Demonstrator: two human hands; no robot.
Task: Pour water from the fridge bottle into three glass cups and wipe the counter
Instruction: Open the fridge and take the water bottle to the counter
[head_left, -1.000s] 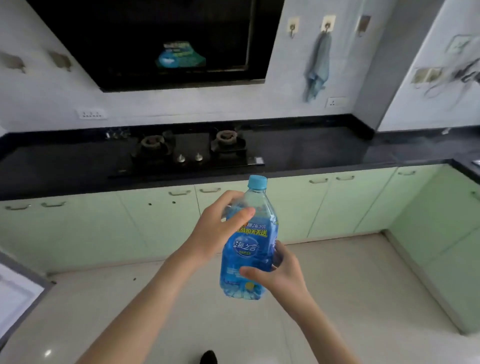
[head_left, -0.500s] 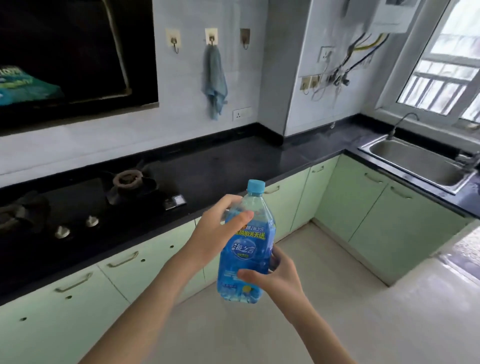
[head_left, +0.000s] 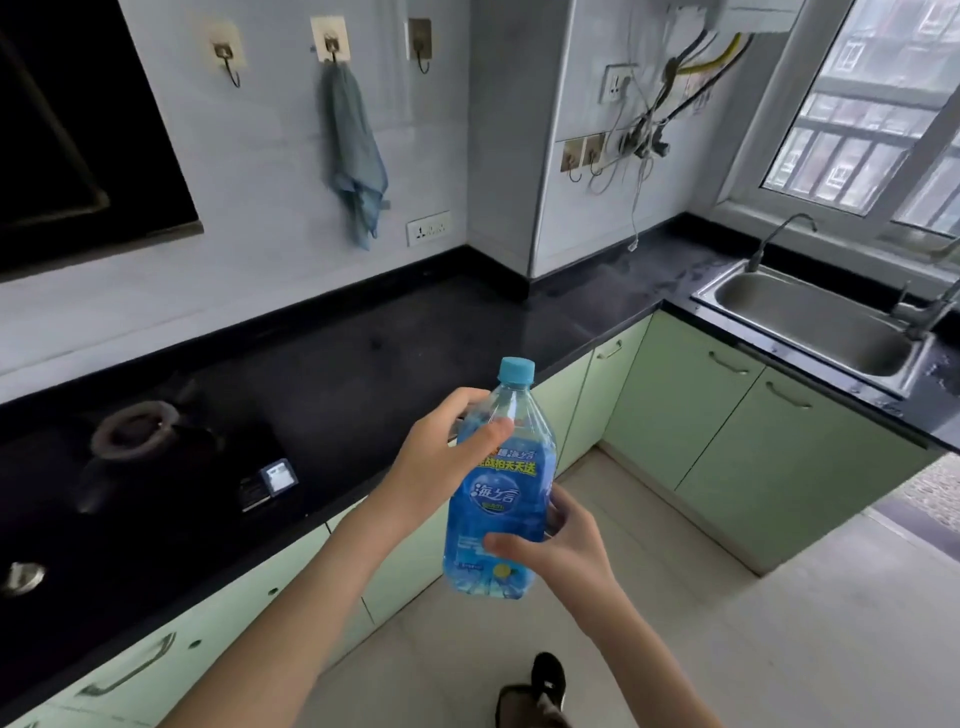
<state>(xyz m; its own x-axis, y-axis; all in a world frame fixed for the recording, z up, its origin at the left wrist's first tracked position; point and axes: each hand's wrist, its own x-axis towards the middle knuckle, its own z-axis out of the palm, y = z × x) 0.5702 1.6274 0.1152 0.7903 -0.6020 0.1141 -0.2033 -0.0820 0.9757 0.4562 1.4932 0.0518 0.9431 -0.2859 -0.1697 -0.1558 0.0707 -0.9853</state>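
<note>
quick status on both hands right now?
Left hand: grips the upper part of the blue bottle.
Right hand: holds the bottle's lower part, thumb across the front.

Both bare forearms extend forward from the lower edge of view. Left hand (head_left: 441, 457) curls round the upper part of the bottle (head_left: 501, 499), thumb across its front. Right hand (head_left: 563, 545) cups the lower part, thumb pressed on the label, fingers behind.
</note>
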